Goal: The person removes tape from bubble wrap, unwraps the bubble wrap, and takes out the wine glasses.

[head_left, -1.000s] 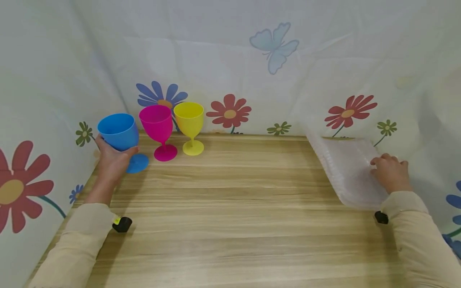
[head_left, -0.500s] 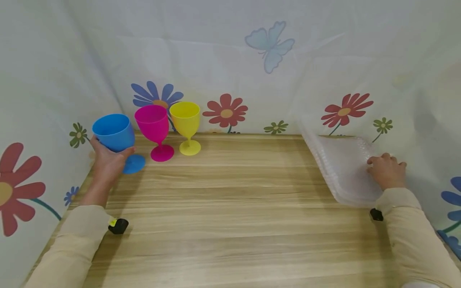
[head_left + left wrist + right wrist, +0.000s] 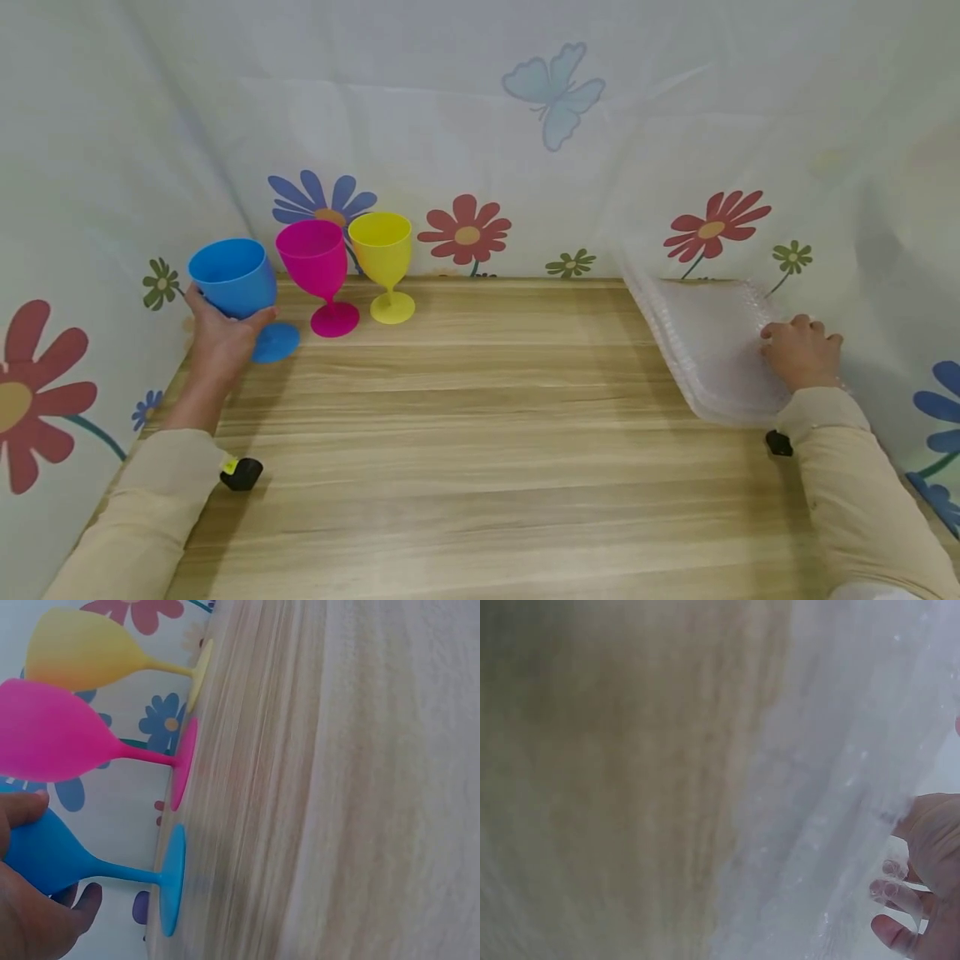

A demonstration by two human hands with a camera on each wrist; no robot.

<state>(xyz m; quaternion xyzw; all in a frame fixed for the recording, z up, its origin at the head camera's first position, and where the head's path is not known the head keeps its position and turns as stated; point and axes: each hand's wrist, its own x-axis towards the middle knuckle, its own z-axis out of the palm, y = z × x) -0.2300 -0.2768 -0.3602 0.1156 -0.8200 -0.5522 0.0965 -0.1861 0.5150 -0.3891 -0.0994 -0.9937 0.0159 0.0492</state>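
Observation:
At the left, my left hand (image 3: 222, 337) grips the bowl of a blue plastic goblet (image 3: 236, 283). Its foot (image 3: 172, 880) is at the table surface in the left wrist view, though whether it touches I cannot tell. Just to its right stand a pink goblet (image 3: 313, 254) and a yellow goblet (image 3: 381, 242), both upright. On the far right side, my right hand (image 3: 804, 354) holds the edge of clear bubble wrap (image 3: 720, 350), which stands tilted in layers. Through the film in the right wrist view, some curled fingers (image 3: 897, 892) show.
The wood-grain table (image 3: 480, 450) runs between both arms. A white cloth backdrop (image 3: 450, 108) with printed flowers and a butterfly encloses the back and sides. Small black wrist cameras, such as the left one (image 3: 243, 474), sit on the beige sleeves.
The whole head view has shifted slightly, so everything appears a little further left. Both hands keep their hold, and the goblets stay in the same arrangement.

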